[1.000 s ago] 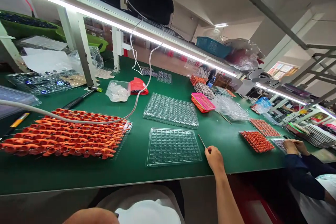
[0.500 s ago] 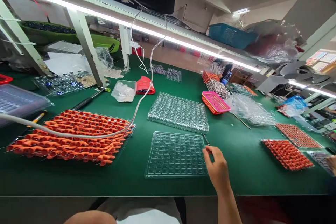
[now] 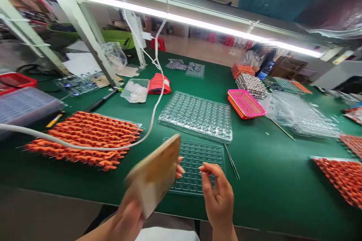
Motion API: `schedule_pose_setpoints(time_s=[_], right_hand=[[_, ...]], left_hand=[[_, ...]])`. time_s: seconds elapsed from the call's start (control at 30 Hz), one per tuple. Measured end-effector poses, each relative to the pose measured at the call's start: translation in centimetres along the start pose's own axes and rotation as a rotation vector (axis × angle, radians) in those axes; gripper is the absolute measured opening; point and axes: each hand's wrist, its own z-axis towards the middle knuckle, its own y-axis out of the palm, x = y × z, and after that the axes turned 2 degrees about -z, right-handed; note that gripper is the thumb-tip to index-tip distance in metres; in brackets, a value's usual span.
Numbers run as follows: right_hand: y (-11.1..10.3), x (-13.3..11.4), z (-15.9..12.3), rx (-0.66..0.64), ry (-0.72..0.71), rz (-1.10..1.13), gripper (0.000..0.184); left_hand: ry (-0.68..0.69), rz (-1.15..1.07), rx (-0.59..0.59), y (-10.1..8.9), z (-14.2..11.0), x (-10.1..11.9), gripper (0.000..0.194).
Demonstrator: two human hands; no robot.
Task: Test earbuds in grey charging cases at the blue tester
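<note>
My left hand (image 3: 130, 211) is wrapped around a flat beige slab with rounded corners, seemingly a phone (image 3: 158, 175). It is tilted, blurred by motion, and its far face is hidden. Fingertips of that hand show past its right edge. My right hand (image 3: 217, 192) is raised to the right of it, fingers loosely bent, the thumb near the index finger, with nothing visible in them. Beneath both lies a clear plastic tray (image 3: 195, 158) with square pockets, partly covered by the phone. A pair of tweezers (image 3: 232, 162) rests on the table beside the tray's right edge.
Behind the tray is a stack of clear trays (image 3: 198, 116). Orange parts fill a tray (image 3: 85, 139) at left, crossed by a white cable (image 3: 152, 120). A pink basket (image 3: 246, 103) stands back right, near a plastic bag (image 3: 279, 109). A person (image 3: 254, 56) is beyond.
My left hand has come into view with the phone. My right hand has let go of the tweezers, which now lie on the table, and moved left. The view has shifted.
</note>
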Motion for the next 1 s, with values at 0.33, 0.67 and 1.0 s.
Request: schedule_pose_setpoints(time_s=[0.33,0.67,1.0], right_hand=[[-0.1,-2.2,1.4,-0.210,-0.305,-0.104,0.051],[5.5,-1.9,0.4,-0.328,-0.395,-0.386,0.062],[6.2,-3.0,0.6,-0.182,-0.277,-0.303,0.039]], left_hand=[[-0.270,-0.374,-0.048,-0.9,6.2,0.4,0.070],[-0.366,-0.449,-0.135,-2.9,7.4,2.0,0.070],[-0.308,-0.525,-0.144,-4.2,6.5,3.1,0.071]])
